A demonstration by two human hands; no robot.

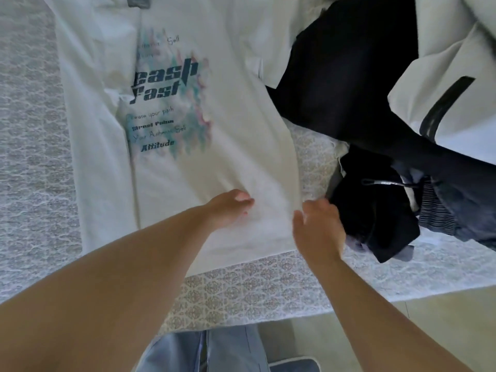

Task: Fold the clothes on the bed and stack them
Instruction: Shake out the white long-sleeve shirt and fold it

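White printed T-shirt (214, 116) spread flat on the bed (255, 288), left side already folded in. Left hand (228, 208) loosely curled, resting on near hem, probably to smooth; right hand (318, 226) half-open at right edge, grip unclear. Dark clothes (357, 84) heaped right, unfolded.

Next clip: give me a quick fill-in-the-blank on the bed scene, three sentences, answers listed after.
1. The T-shirt spread flat on the bed is ____ in colour.
2. The largest printed word under "easp" reads ____.
3. Both the left hand and the right hand are at the shirt's ____ end, nearest the person.

Answers: white; Fast; hem
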